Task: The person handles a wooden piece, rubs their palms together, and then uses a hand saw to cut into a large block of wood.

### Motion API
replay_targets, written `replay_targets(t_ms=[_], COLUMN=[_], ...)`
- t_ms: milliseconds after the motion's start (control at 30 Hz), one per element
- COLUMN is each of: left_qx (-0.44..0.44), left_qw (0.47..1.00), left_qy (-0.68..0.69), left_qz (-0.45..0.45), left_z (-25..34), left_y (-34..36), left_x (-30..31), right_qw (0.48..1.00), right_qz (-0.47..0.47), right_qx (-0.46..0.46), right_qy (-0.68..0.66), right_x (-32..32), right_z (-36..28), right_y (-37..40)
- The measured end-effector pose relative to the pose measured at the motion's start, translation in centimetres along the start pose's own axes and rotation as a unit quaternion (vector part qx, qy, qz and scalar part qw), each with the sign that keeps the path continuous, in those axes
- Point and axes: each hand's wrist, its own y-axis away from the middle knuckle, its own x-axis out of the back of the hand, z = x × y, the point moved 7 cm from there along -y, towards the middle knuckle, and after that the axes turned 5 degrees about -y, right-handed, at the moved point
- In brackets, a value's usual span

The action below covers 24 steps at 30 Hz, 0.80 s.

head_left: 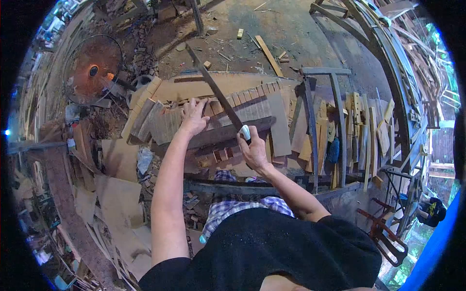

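My right hand (255, 149) is wrapped round the pale handle of a hand saw (216, 88). The long dark blade slants up and to the left across a row of small wooden blocks (242, 98). Left of the blade, my left hand (195, 119) rests on the wood near the blocks, fingers pointing forward. Its fingertips lie at the blocks' edge; whether they pinch a piece is too small to tell. Below the row lies a ribbed wooden piece (167, 127) beside a dark beam (228, 133). A flat board (279, 123) stands to the right.
A round fan (93, 71) is at the upper left. Wooden strips (357, 131) lean at the right by a dark frame (338, 131). A long plank (268, 56) lies on the ground ahead. A red-brown metal frame (386, 235) is at the lower right.
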Motion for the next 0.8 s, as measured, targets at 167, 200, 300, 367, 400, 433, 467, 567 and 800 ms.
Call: replay_targets(t_ms=[167,200,300,367,400,433,467,567,800], left_qx=[0.006,0.014,0.042,0.062,0.105,0.147,0.146,0.238,0.203], left_qw=[1.0,1.0,0.998,0.996,0.99,0.983,0.983,0.951,0.942], left_qy=[0.027,0.027,0.024,0.022,0.021,0.02,0.022,-0.012,-0.157], left_qz=[-0.005,0.006,0.042,0.068,0.088,0.108,0.106,0.198,0.216], left_z=[-0.2,-0.3,-0.2,0.2,0.1,0.0,0.3,0.5,2.0], left_y=[0.0,-0.1,0.0,-0.3,-0.7,-1.1,-1.7,-1.8,-2.8], left_x=[-0.5,-0.4,-0.2,-0.2,-0.1,0.0,-0.6,-1.1,-2.9], right_qw=[1.0,0.999,0.998,0.998,0.997,0.995,0.991,0.988,0.983], right_qz=[-0.009,-0.013,-0.014,-0.019,-0.019,-0.024,-0.028,-0.036,-0.061], right_qx=[-0.012,-0.015,-0.003,-0.004,-0.006,0.019,0.043,0.039,0.039], right_qy=[0.026,0.039,0.057,0.068,0.069,0.096,0.123,0.145,0.171], right_x=[0.4,0.3,0.0,-0.1,0.0,-0.1,-0.1,0.0,1.3], right_z=[0.4,0.5,0.8,0.7,0.5,-0.1,-0.7,-0.1,0.5], right_y=[-0.1,0.0,0.3,0.4,0.5,0.6,0.7,1.0,0.5])
